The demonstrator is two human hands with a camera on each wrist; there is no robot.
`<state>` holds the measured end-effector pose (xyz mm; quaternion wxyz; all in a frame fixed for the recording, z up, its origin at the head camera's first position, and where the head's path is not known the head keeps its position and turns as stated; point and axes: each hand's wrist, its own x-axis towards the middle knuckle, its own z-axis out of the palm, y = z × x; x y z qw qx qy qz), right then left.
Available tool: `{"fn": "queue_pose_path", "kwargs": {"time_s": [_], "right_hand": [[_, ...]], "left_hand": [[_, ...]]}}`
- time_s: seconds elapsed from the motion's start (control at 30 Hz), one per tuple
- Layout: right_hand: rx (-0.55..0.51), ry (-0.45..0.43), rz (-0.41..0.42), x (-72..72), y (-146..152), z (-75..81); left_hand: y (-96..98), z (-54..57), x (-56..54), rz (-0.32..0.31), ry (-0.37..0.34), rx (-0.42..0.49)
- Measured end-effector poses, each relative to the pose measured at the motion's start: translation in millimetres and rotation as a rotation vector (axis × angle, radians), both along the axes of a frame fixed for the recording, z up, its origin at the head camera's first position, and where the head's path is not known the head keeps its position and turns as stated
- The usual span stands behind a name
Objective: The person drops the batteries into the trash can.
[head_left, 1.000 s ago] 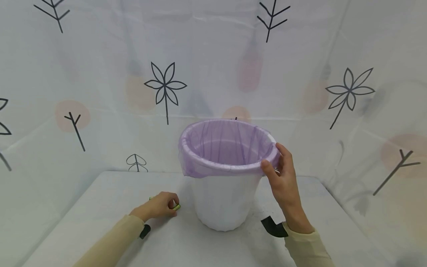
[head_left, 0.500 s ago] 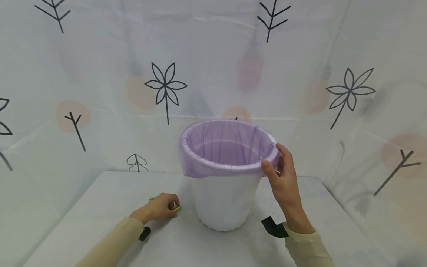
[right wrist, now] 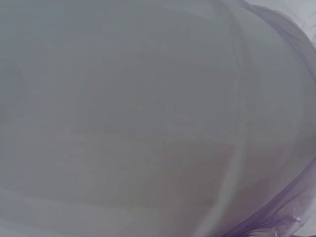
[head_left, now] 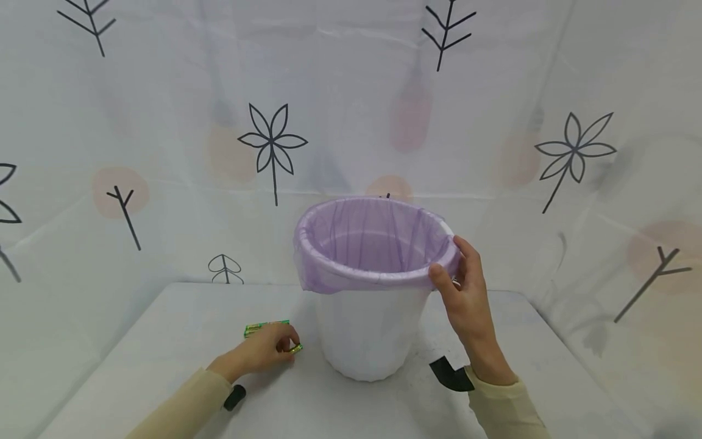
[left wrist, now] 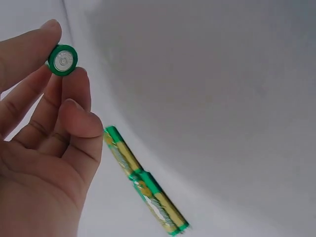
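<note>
My left hand [head_left: 263, 352] pinches a green and gold battery [left wrist: 63, 60] between thumb and fingers, just left of the bin. In the left wrist view the battery's flat silver end faces the camera. Beyond that hand, more green and gold batteries [left wrist: 148, 182] lie end to end on the table; the hand partly hides them in the head view. A white trash bin [head_left: 367, 335] stands upright, lined with a sheer purple bag [head_left: 329, 277] folded over its rim. My right hand [head_left: 468, 305] grips the rim at the right, thumb on the near side.
The white table [head_left: 351, 414] has its far edge close to a patterned white cloth backdrop [head_left: 340, 91]. Black straps show at both wrists. In the right wrist view the white bin wall fills nearly everything, with purple bag edges at the right.
The left hand has shifted slightly right and toward me with the battery, uncovering more of the batteries behind it. The right hand and the bin stay as they were.
</note>
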<state>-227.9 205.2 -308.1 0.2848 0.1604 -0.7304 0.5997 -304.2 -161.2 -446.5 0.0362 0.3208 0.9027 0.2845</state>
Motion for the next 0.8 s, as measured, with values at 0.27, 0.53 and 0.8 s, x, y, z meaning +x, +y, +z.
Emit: {"fn": "queue_pose_path", "kwargs": {"time_s": [0.27, 0.53, 0.8], "right_hand": [[-0.004, -0.005, -0.004, 0.0, 0, 0.2], [-0.013, -0.001, -0.002, -0.6, 0, -0.3], [-0.012, 0.003, -0.003, -1.4, 1, -1.2]], "left_hand": [[7.5, 8.0, 20.7, -0.072, -0.027, 0.043], [19.4, 25.9, 43.8, -0.1, -0.028, 0.073], [29.6, 51.3, 64.2, -0.15, 0.082, 0.092]]}}
